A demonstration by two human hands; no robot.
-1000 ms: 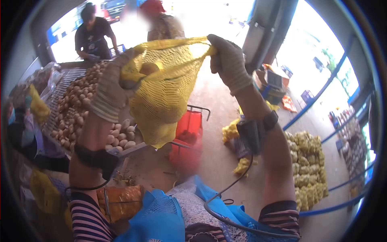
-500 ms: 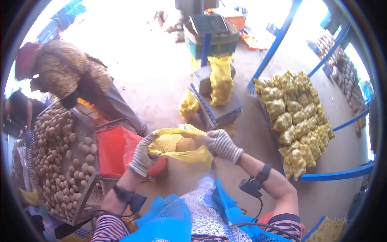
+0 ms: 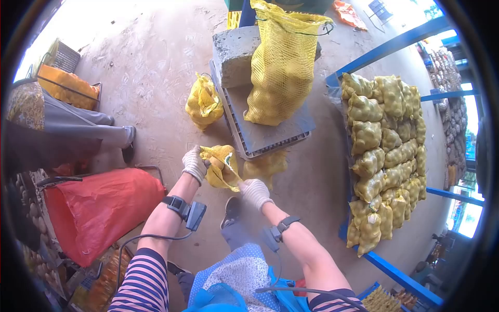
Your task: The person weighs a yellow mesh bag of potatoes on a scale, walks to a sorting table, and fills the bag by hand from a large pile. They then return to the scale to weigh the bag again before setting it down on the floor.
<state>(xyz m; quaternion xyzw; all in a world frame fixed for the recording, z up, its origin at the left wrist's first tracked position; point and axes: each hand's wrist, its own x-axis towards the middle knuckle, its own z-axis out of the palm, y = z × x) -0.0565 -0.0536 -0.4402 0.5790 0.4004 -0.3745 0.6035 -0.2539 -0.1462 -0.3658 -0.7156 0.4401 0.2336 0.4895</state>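
Between my gloved hands a yellow mesh bag (image 3: 221,158) hangs with its mouth spread, low over the floor; round brown potatoes show partly inside it. My left hand (image 3: 194,164) is closed on the bag's left rim. On the right, my right hand (image 3: 254,193) is closed on the near right edge, its fingertips partly hidden. Another yellow mesh bag (image 3: 264,167) lies just behind, by the scale platform (image 3: 278,132). A full mesh bag (image 3: 280,67) stands upright on that platform against a concrete block (image 3: 236,56).
A smaller filled yellow bag (image 3: 204,104) stands on the floor left of the platform. At left lies a red sack (image 3: 106,203), near a person's legs (image 3: 86,130). Stacked filled bags (image 3: 387,151) stand at right beside blue rails (image 3: 400,278). An orange crate (image 3: 67,86) sits far left.
My view has tilted down and turned. Both hands have moved lower and farther out with the bag, now close to the scale platform. The bag's mouth is narrower.
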